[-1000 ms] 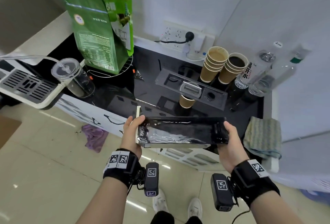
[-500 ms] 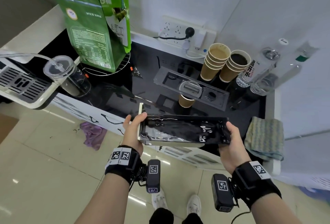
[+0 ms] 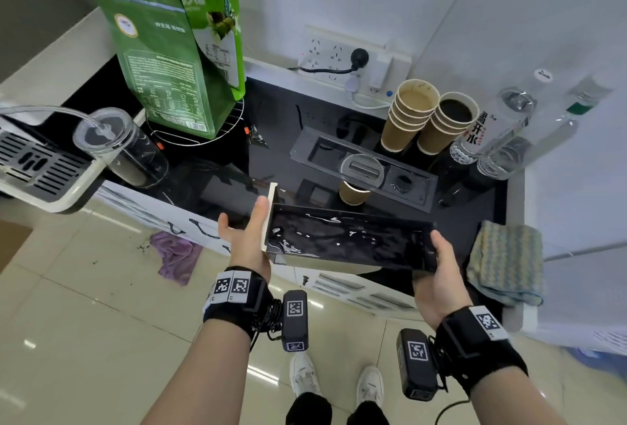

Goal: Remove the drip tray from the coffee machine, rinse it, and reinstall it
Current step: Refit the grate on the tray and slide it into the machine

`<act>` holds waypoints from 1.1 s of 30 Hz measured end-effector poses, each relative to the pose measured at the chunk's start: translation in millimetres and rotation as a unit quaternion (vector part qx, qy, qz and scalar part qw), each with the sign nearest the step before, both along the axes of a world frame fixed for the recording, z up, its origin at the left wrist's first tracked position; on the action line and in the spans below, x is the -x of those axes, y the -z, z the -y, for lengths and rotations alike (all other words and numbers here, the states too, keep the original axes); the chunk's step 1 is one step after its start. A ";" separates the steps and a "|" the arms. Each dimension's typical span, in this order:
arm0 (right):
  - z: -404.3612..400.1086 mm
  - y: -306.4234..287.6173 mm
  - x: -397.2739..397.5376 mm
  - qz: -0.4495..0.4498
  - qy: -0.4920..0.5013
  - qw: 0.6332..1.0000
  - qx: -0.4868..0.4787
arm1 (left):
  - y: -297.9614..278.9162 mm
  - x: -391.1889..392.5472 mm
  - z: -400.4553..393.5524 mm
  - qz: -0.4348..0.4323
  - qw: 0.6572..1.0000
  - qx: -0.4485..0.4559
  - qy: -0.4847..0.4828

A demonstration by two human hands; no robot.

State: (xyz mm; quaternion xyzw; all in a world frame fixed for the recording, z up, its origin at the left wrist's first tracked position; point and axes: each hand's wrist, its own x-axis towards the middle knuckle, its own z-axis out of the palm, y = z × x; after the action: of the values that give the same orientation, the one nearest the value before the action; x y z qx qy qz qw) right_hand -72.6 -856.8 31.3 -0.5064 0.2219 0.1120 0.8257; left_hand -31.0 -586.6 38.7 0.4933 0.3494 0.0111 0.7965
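Head view: both hands hold wet black drip tray [image 3: 349,241], droplets inside

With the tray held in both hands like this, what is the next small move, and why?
Probably level the tray and carry it slowly toward a sink. The left hand and right hand grip its two ends, it tilts a little, and liquid glistens inside it. No sink is in view, so the direction is uncertain.

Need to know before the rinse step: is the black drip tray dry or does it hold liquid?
Wet: glinting liquid streaks line the inside of the black rectangular drip tray, held by left hand and right hand.
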 end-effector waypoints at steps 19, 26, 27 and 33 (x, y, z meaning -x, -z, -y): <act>-28.4 28.9 3.4 -0.106 0.020 0.994 0.007 | -7.4 12.3 -27.4 0.021 0.985 -0.166 0.045; -42.2 32.0 15.0 -0.214 0.044 0.971 0.093 | -0.3 22.8 -41.2 -0.003 0.977 -0.206 0.057; -44.9 32.6 20.2 -0.223 0.042 0.967 0.113 | 2.6 26.9 -44.9 -0.001 0.975 -0.214 0.061; -34.3 26.8 40.6 -0.176 -0.010 0.959 0.222 | 16.2 36.5 -72.6 0.013 0.965 -0.244 0.098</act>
State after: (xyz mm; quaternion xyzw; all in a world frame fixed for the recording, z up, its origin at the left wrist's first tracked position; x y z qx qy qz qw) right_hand -113.1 -822.5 4.5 -0.6513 0.3783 0.1558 0.6391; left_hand -67.5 -514.0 22.5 0.7044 0.2753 0.0243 0.6537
